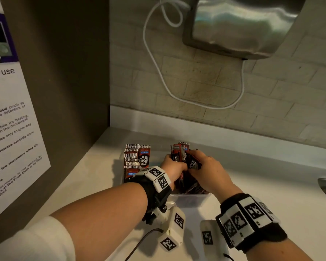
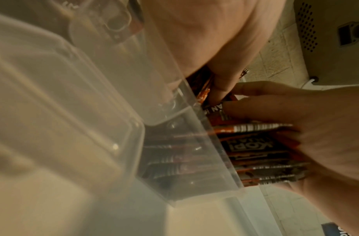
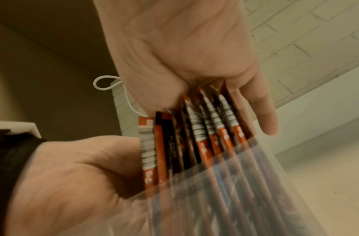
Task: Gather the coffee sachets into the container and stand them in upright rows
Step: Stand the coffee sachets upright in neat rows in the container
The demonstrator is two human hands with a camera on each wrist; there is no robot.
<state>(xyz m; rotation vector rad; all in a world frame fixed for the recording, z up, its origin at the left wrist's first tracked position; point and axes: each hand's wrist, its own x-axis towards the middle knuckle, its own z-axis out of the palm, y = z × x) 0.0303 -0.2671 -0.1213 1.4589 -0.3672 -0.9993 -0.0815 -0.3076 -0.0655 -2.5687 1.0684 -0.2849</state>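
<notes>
Both hands grip one bundle of red-and-black foil coffee sachets (image 1: 184,161), left hand (image 1: 172,169) at nine o'clock, right hand (image 1: 208,170) at three, long axes near upright, lower ends inside the clear plastic container (image 1: 190,200) on the pale counter (image 1: 271,189).

The container (image 2: 204,143) is clear, smooth plastic, and the coffee sachets (image 3: 194,140) in it look like glossy printed foil. The worktop (image 1: 271,185) is smooth and pale with a slight sheen; the wall (image 1: 233,87) behind is rough matt brick, and the dispenser (image 1: 239,25) is brushed, shiny metal.
</notes>
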